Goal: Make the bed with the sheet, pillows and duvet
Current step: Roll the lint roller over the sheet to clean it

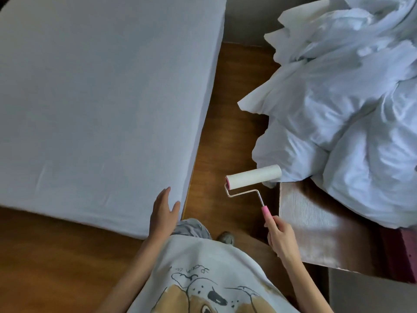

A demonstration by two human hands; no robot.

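Note:
The bed [94, 91] fills the left of the view, its mattress covered by a smooth pale sheet. My left hand [163, 212] rests flat on the bed's near right corner, fingers straight. My right hand [279, 237] grips the pink handle of a lint roller [253, 177], whose white roll hangs over the floor between the bed and a side table. A crumpled white heap of duvet and pillows [352, 105] lies on the right, on that table.
A strip of brown wooden floor [228, 123] runs between the bed and the wooden side table [309, 224]. My foot [225, 237] stands on the floor by the bed corner. More floor shows at the lower left.

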